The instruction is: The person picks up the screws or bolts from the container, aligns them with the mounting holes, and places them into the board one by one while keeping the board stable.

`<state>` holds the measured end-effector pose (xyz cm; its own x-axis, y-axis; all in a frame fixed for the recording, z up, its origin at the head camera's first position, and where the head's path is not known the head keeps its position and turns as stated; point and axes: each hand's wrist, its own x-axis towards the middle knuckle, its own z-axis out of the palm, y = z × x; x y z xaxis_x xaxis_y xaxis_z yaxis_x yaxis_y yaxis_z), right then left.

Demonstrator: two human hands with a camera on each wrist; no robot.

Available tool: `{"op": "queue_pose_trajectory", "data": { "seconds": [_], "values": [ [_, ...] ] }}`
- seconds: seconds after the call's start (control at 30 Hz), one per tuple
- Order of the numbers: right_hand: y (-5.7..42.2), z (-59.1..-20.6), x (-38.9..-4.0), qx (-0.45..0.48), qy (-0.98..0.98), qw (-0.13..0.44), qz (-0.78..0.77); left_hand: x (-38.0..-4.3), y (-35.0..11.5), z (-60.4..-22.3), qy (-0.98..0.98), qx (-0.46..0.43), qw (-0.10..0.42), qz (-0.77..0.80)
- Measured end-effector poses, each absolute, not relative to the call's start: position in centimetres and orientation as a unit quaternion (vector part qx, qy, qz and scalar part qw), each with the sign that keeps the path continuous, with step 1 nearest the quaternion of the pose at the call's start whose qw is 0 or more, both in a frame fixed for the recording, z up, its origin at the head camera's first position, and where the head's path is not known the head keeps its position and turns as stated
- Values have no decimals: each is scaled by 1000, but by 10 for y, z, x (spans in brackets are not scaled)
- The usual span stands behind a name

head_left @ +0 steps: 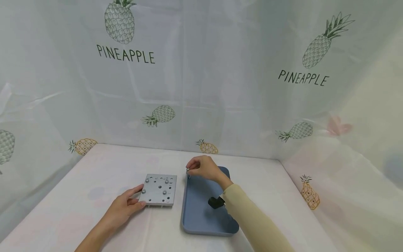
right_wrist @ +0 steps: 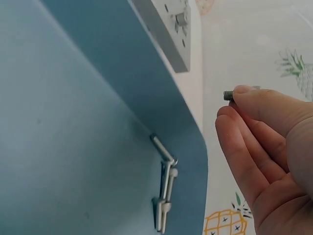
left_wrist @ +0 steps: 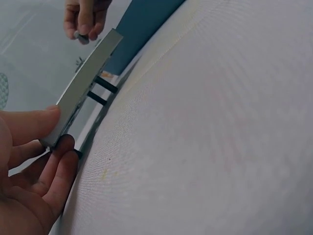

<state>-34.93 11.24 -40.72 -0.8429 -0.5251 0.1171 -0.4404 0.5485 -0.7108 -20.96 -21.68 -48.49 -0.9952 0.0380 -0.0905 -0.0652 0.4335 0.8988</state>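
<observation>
My left hand [head_left: 124, 207] grips the left edge of a square silver metal plate [head_left: 155, 193]. In the left wrist view its thumb [left_wrist: 34, 125] lies on the plate's upper face, with fingers underneath. The plate has several holes, and several socket-head bolts [head_left: 164, 192] stand in it; dark shanks [left_wrist: 105, 84] stick out below. Over the far left corner of a blue-grey tray [head_left: 201, 224], my right hand [head_left: 204, 168] pinches a small bolt [right_wrist: 228, 96] between thumb and fingers, its threaded end showing. Several more bolts [right_wrist: 165, 191] lie in the tray's corner.
The tray stands to the right of the plate, its raised wall [right_wrist: 188, 127] between them. A black object [head_left: 216, 202] shows beside the right sleeve cuff, above the tray. A pale cloth [head_left: 126, 161] covers the table, and a pineapple-print curtain [head_left: 214, 87] hangs behind.
</observation>
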Motion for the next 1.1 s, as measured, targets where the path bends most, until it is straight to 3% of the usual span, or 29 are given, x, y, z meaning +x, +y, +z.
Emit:
{"op": "queue_pose_trajectory", "data": {
  "seconds": [1.1],
  "values": [
    [54, -413, -350, -311, 861, 70, -397, -210, -217, -487, 852, -8, 48, 521]
  ]
}}
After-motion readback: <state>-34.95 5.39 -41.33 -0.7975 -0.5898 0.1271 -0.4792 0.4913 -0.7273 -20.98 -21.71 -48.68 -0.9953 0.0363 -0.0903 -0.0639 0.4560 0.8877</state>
